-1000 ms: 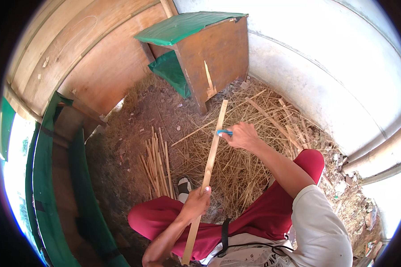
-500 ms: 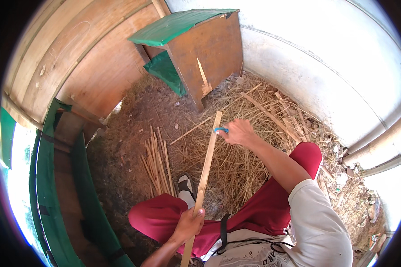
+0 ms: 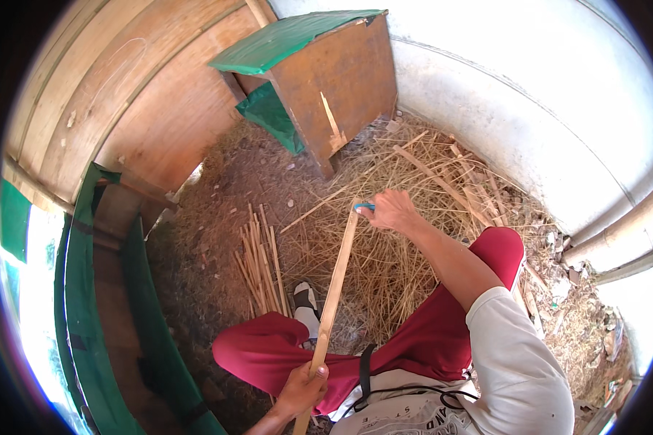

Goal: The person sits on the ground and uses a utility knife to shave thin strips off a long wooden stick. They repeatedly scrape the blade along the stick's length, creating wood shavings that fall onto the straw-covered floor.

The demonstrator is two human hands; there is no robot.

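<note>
A long, flat bamboo slat (image 3: 334, 297) slants up and away from my lap, between my knees. My left hand (image 3: 302, 389) is wrapped round its lower part, near my left thigh. At the slat's far tip, my right hand (image 3: 393, 212) is closed on a small blue-handled tool (image 3: 365, 206), which touches the slat there. Fingers hide most of that tool, so its exact kind cannot be made out. Beyond my left knee lies a bundle of thin bamboo sticks (image 3: 261, 257).
Loose straw-like shavings (image 3: 384, 272) cover the ground ahead, with wider bamboo pieces (image 3: 442, 181) on them. A wooden box with a green cover (image 3: 334, 87) stands at the back. A green-lined wooden trough (image 3: 98, 290) runs along the left; a white wall (image 3: 515, 94) closes the right.
My left hand and the slat have drawn back toward my body. The blue-handled tool, a little below the slat's far end before, is now at that tip.
</note>
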